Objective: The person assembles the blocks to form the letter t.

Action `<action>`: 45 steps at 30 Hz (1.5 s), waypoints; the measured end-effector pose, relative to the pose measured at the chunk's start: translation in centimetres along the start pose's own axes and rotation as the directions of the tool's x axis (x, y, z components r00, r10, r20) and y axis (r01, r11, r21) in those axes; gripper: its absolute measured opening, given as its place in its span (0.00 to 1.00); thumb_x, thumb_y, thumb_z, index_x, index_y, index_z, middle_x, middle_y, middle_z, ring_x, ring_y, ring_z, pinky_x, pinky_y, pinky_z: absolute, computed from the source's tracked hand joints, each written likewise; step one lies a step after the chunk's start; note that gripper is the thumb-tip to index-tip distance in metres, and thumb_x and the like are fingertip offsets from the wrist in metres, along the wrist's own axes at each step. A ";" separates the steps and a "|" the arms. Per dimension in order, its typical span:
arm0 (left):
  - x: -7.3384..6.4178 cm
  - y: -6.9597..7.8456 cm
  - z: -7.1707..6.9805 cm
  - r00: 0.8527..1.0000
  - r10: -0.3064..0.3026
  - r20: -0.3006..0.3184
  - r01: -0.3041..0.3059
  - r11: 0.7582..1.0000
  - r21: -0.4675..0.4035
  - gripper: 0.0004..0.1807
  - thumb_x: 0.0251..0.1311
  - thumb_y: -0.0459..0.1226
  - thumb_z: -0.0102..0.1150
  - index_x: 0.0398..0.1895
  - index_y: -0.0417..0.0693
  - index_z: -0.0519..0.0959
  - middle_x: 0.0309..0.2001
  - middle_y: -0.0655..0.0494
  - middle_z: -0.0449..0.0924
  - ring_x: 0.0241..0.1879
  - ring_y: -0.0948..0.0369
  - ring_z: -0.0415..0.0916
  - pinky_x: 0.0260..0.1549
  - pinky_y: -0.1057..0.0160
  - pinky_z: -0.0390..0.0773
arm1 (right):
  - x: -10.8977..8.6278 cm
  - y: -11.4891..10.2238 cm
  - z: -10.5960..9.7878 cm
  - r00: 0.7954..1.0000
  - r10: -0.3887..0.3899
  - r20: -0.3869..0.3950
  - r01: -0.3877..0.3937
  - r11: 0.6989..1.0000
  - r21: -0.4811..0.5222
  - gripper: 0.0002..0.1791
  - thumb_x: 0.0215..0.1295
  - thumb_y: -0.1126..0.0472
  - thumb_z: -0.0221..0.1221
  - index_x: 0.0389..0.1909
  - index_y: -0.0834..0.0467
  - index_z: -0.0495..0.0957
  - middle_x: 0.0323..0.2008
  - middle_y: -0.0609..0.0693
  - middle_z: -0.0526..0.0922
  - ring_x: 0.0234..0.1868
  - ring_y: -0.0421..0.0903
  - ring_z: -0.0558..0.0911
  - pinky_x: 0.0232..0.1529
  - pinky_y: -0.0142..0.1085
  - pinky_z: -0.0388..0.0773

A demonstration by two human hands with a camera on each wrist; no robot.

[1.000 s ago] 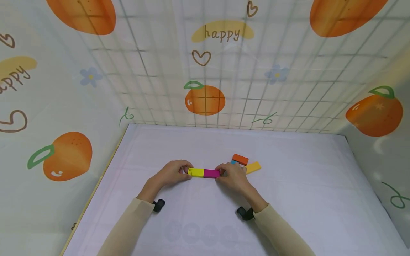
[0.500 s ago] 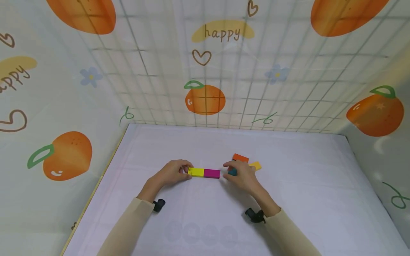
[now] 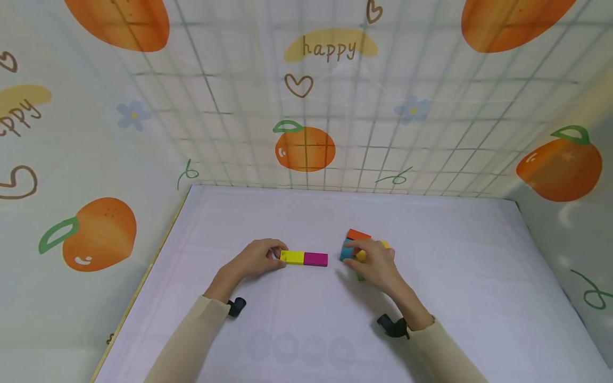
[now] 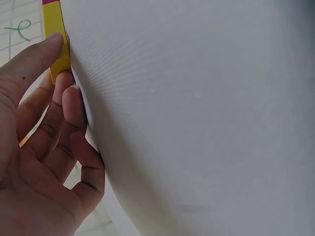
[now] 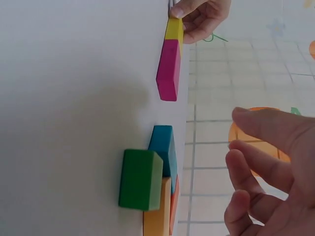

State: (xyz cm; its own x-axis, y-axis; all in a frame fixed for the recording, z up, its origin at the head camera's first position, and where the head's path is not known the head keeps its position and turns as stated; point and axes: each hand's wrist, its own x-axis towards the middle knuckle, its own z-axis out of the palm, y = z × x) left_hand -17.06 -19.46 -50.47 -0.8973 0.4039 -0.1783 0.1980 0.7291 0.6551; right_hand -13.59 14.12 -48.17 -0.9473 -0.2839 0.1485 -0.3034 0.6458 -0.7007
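Note:
My left hand pinches the left end of a yellow block lying on the white table. A magenta block sits end to end with the yellow one, forming a short row. Over the loose blocks on the right, my right hand hovers with its thumb and fingers apart and nothing between them. Beneath and around it lie a blue block, an orange-red block, a yellow-orange block and a green block. The right hand partly hides this cluster in the head view.
White cloth covers the table. A patterned curtain with orange prints rises along its back and left side. Small black cameras are strapped at both wrists.
My right hand has let go of the magenta block's end and moved right over the loose blocks, exposing the blue one. The left hand keeps its hold on the yellow block.

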 end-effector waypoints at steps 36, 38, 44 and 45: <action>0.0 -0.1 -0.1 1.000 0.003 0.001 -0.003 1.000 0.006 0.18 0.58 0.39 0.72 0.52 0.54 0.82 0.35 0.64 0.76 0.33 0.61 0.72 0.35 0.60 0.74 | 0.9 3.6 0.8 0.988 0.156 0.020 -0.152 0.979 -0.133 0.28 0.56 0.47 0.72 0.55 0.56 0.81 0.34 0.49 0.75 0.40 0.52 0.71 0.39 0.53 0.57; 0.0 -0.1 -0.1 1.000 0.007 0.001 -0.007 1.000 0.008 0.18 0.58 0.39 0.72 0.52 0.54 0.82 0.35 0.64 0.76 0.33 0.61 0.72 0.35 0.60 0.74 | 0.9 3.6 0.9 0.986 0.165 0.029 -0.159 0.977 -0.143 0.29 0.56 0.47 0.72 0.55 0.56 0.80 0.34 0.49 0.74 0.41 0.52 0.71 0.40 0.53 0.58; -0.1 0.0 -0.1 1.000 0.014 0.006 -0.014 1.000 0.008 0.18 0.58 0.39 0.73 0.51 0.54 0.82 0.35 0.65 0.76 0.32 0.61 0.71 0.35 0.61 0.74 | 1.1 3.5 0.9 0.984 0.175 0.043 -0.166 0.973 -0.158 0.29 0.55 0.47 0.73 0.55 0.56 0.80 0.34 0.49 0.73 0.40 0.52 0.70 0.40 0.51 0.57; -0.1 0.0 -0.1 1.000 0.013 0.006 -0.013 1.000 0.008 0.18 0.58 0.39 0.73 0.51 0.54 0.82 0.35 0.65 0.76 0.32 0.61 0.71 0.35 0.61 0.74 | 1.1 3.5 0.9 0.984 0.172 0.043 -0.163 0.974 -0.160 0.29 0.55 0.47 0.73 0.54 0.56 0.80 0.34 0.49 0.73 0.40 0.52 0.70 0.40 0.52 0.57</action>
State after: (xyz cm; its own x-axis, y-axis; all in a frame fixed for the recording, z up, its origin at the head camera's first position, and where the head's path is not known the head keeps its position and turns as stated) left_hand -17.03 -19.53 -50.35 -0.8922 0.4165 -0.1746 0.2125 0.7283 0.6515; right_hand -15.62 15.41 -51.08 -0.9800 -0.1990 -0.0044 -0.1574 0.7884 -0.5947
